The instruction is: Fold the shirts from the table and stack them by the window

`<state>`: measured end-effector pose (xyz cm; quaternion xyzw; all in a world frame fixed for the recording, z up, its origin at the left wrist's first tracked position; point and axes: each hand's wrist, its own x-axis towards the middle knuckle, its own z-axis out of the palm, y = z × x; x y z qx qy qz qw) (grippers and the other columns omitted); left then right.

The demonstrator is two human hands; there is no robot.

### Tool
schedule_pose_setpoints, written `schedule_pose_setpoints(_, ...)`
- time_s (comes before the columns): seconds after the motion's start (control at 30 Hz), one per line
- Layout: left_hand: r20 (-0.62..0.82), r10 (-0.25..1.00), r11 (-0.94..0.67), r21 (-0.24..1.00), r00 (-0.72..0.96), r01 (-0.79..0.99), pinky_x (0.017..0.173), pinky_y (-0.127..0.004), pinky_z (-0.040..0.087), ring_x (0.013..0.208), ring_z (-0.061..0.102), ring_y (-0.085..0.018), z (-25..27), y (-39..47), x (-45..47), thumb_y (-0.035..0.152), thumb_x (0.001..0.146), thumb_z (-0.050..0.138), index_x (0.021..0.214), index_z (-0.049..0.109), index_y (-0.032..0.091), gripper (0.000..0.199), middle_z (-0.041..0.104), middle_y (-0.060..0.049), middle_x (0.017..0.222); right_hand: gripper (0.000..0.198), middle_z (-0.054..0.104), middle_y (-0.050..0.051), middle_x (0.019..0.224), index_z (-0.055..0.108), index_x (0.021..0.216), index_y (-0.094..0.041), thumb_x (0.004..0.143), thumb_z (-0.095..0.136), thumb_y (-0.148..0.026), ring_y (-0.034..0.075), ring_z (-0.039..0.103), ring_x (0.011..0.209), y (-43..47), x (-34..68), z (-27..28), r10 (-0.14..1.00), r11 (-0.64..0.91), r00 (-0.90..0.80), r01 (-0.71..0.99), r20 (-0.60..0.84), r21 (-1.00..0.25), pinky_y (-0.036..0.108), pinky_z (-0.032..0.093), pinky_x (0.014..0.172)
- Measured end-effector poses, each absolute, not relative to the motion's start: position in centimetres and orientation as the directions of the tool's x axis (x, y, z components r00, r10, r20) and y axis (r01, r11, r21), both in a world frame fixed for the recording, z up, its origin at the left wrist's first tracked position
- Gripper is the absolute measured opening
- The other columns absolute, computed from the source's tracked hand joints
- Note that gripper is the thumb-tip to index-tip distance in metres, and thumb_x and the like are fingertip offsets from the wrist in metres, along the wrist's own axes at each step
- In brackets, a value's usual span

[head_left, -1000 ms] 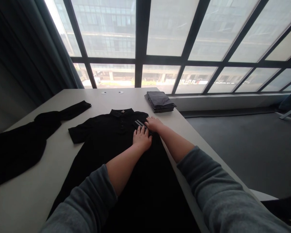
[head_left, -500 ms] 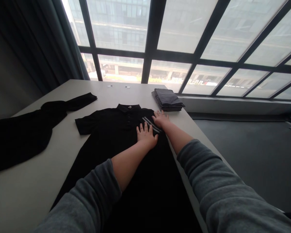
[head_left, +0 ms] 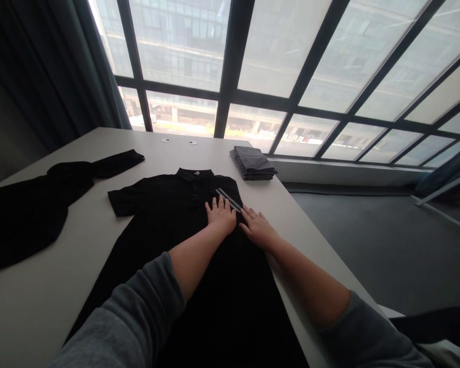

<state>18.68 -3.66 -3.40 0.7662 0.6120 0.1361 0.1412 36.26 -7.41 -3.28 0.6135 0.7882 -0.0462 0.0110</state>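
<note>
A black short-sleeved polo shirt [head_left: 168,220] lies front up on the white table [head_left: 34,301], its collar toward the window and two pale stripes across one side of the chest. My left hand [head_left: 221,217] rests flat on the chest beside the stripes, fingers spread. At the shirt's right edge, just below the stripes, my right hand [head_left: 258,228] lies with its fingers stretched out on the cloth. The sleeve on that side does not show spread out like the left one. Neither hand grips anything that I can see.
A stack of folded dark grey and striped cloth [head_left: 254,162] sits at the table's far right. Another black garment [head_left: 26,214] lies along the left. Two round white covers [head_left: 192,143] are set near the far edge. Beyond are a window and a dark curtain [head_left: 57,66].
My right hand has moved from the shirt's shoulder by the stack down along its right edge, nearer to me. My left hand stays on the chest. The whole view has shifted slightly.
</note>
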Motion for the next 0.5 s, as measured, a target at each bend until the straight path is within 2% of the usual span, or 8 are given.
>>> schedule_pose_setpoints(0.13,0.022,0.979,-0.2,0.331,0.204,0.922,0.128,-0.069,0.008,0.162,0.014,-0.041,-3.3,-3.8,18.3,0.05,0.103,0.028,0.165,0.038,0.021,0.069,0.021,-0.012,0.176,0.077,0.005,0.007,0.173,0.018,0.173,-0.019,0.108,0.034,-0.057,0.029,0.012,0.164,-9.6,36.0,-3.3,0.973,0.184,-0.19,0.981,-0.134,-0.055,0.056,0.016,0.134)
schedule_pose_setpoints(0.27,0.048,0.977,-0.212,0.255,0.206,0.944,0.127,-0.071,0.009,0.163,0.011,-0.04,-2.8,-2.4,18.4,0.051,0.103,0.026,0.163,0.041,0.022,0.068,0.021,-0.012,0.176,0.077,0.004,0.007,0.173,0.02,0.173,-0.02,0.107,0.033,-0.059,0.032,0.008,0.164,-9.3,35.7,-2.6,0.972,0.178,-0.186,0.982,-0.141,-0.07,0.061,0.014,0.133)
schedule_pose_setpoints(0.4,0.02,0.96,-0.28,0.161,0.28,0.947,0.13,-0.064,0.006,0.164,0.008,-0.034,-1.4,2.6,18.8,0.049,0.104,0.022,0.164,0.039,0.017,0.069,0.017,-0.012,0.176,0.077,0.005,0.005,0.173,0.024,0.172,-0.023,0.106,0.033,-0.061,0.033,0.006,0.164,-9.1,35.7,-2.6,0.969,0.196,-0.21,0.974,-0.13,-0.116,0.062,0.012,0.133)
schedule_pose_setpoints(0.5,-0.079,0.948,-0.295,0.133,0.307,0.946,0.129,-0.064,0.016,0.163,0.017,-0.036,-0.8,7.4,18.9,0.051,0.104,0.025,0.164,0.037,0.017,0.07,0.019,-0.014,0.175,0.079,0.004,0.002,0.173,0.023,0.172,-0.024,0.105,0.033,-0.064,0.033,0.004,0.165,-9.0,35.9,-2.8,0.967,0.193,-0.216,0.968,-0.139,-0.159,0.062,0.01,0.133)
